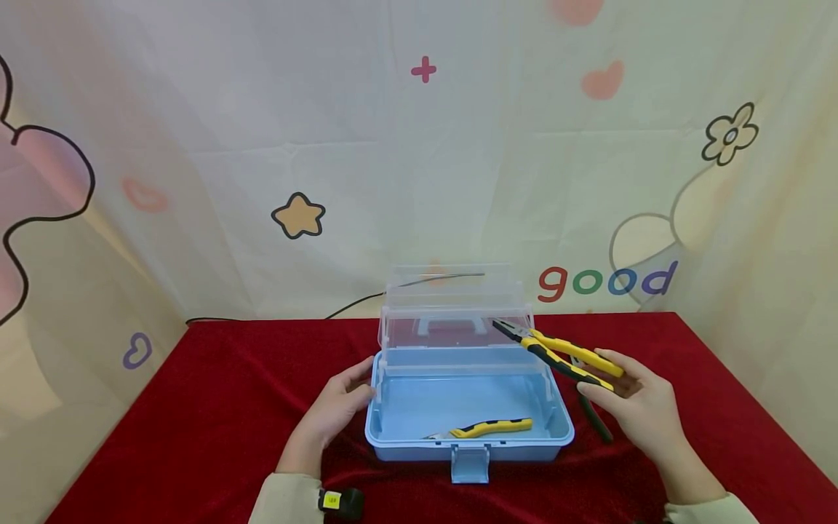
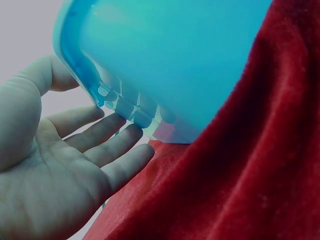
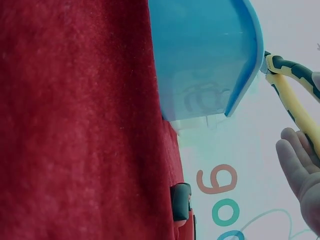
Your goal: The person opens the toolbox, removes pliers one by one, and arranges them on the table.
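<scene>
A light blue toolbox (image 1: 468, 378) stands with its clear lid (image 1: 452, 327) raised at the back. My left hand (image 1: 337, 404) holds its left rim, thumb over the edge and fingers along the outer wall (image 2: 165, 55). My right hand (image 1: 644, 400) grips combination pliers (image 1: 569, 356) by their yellow and black handles, which are spread apart. Their nose points left over the box's back right corner. On the box floor lies a yellow and black handled tool (image 1: 494, 428), its metal end partly hidden by the front wall.
Right of the box, under the held pliers, lies another tool with a dark handle (image 1: 594, 418). The front latch (image 1: 470, 464) hangs down. Red cloth (image 1: 216, 429) covers the table, and a thin black cable (image 1: 356, 300) runs along the printed curtain behind.
</scene>
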`<action>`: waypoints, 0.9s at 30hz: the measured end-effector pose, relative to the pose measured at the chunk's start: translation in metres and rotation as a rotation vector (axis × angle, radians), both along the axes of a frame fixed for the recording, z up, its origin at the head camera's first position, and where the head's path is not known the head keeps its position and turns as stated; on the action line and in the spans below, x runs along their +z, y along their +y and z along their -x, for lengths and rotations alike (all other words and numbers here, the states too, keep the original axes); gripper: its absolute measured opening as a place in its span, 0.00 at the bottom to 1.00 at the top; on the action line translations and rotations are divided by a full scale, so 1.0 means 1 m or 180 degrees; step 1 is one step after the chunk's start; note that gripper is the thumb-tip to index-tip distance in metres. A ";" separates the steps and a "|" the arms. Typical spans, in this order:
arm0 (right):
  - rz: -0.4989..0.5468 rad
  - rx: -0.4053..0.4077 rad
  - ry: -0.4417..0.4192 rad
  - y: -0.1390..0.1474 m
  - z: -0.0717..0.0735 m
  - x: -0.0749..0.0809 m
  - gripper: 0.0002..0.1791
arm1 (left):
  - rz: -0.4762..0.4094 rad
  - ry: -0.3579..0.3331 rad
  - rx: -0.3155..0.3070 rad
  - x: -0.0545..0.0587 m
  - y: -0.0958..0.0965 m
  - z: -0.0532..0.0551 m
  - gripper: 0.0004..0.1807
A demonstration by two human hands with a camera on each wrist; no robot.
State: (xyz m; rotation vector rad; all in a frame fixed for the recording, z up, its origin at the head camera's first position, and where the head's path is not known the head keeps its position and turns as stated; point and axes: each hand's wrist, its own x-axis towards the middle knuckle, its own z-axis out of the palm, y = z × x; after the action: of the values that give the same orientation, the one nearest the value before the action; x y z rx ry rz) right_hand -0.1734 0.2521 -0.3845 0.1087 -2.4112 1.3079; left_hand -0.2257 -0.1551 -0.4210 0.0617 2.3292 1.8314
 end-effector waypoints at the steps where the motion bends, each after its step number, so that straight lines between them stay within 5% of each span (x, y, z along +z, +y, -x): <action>1: 0.0027 0.0005 0.0025 0.001 0.000 -0.001 0.31 | -0.0009 0.0000 -0.0001 0.000 0.000 0.000 0.33; 27: 0.0024 -0.0298 -0.0007 0.017 0.000 0.000 0.31 | 0.0000 0.0011 -0.0024 -0.002 -0.001 0.001 0.33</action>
State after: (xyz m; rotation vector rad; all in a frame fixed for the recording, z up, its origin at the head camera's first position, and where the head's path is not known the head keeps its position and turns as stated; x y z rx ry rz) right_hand -0.1736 0.2693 -0.3844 -0.0077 -2.3827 1.2758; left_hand -0.2269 -0.1561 -0.4227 0.0737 2.3279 1.8293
